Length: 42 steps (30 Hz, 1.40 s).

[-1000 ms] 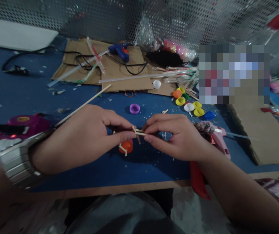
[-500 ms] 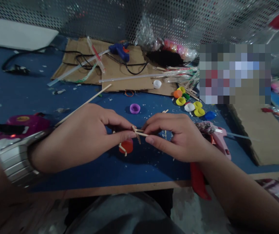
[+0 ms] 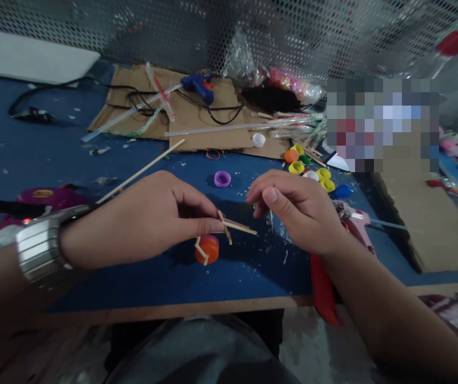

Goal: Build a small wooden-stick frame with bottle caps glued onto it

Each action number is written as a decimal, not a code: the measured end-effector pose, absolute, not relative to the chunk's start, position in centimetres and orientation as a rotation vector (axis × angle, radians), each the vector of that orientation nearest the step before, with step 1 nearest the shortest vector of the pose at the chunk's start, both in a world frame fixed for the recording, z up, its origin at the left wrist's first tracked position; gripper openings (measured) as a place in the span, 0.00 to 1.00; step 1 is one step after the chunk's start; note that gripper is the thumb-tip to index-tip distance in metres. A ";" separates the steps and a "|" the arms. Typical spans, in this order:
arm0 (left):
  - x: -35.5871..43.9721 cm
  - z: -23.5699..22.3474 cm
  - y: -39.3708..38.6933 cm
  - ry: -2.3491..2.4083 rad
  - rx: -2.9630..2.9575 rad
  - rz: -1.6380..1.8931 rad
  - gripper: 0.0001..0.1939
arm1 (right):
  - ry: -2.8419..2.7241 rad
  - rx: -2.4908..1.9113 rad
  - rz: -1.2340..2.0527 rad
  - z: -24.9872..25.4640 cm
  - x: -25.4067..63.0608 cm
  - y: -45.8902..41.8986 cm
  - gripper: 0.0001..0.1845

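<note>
Between thumb and forefinger my left hand [image 3: 144, 216] pinches a small frame of thin wooden sticks [image 3: 239, 226]. Two sticks point right, with a short piece crossing them near my fingertips. Just below hangs or stands an orange bottle cap [image 3: 208, 249] with bent stick pieces at its left side; whether it is joined to the frame I cannot tell. My right hand [image 3: 296, 210] is off the sticks, a little to their right, fingers loosely curled and apart from the thumb, with nothing visible in it. A purple cap [image 3: 222, 179] lies on the table beyond both hands.
A pink glue gun [image 3: 357, 221] and red-handled tool [image 3: 324, 293] lie by my right arm. Yellow caps [image 3: 296, 167] and other colours sit behind. A blue glue gun [image 3: 199, 87] rests on cardboard [image 3: 208, 136]. A long stick [image 3: 144, 168] lies beyond my left hand.
My right hand has let go of the stick ends and drawn back up and to the right. My left hand still holds the sticks, and more of the orange cap shows.
</note>
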<state>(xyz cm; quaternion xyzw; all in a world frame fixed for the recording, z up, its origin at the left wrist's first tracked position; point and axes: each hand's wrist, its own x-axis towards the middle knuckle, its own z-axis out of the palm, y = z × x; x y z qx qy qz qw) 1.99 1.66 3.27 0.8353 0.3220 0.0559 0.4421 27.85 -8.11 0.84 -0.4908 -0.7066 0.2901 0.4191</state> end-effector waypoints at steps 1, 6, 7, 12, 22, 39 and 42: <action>2.0 3.2 1.7 0.799 2.070 0.129 0.10 | -1.780 -1.248 0.768 0.9 27.9 -8.1 0.23; 1.9 3.3 1.7 0.827 2.038 0.121 0.12 | -1.669 -1.299 1.070 0.9 27.8 -8.3 0.25; 1.9 3.3 1.7 0.830 2.029 0.122 0.12 | -1.620 -1.287 1.135 0.8 27.8 -8.3 0.25; 2.0 3.3 1.7 0.833 2.032 0.129 0.12 | -1.540 -1.330 1.390 0.8 27.4 -8.2 0.28; 1.9 3.2 1.7 0.820 2.067 0.123 0.13 | -1.556 -1.361 1.501 1.1 27.2 -8.2 0.27; 1.8 2.6 1.9 0.810 2.080 0.109 0.16 | -1.528 -1.302 1.598 1.5 27.1 -8.1 0.24; 1.8 2.5 2.0 0.810 2.077 0.122 0.15 | -1.541 -1.287 1.596 1.6 27.0 -8.0 0.22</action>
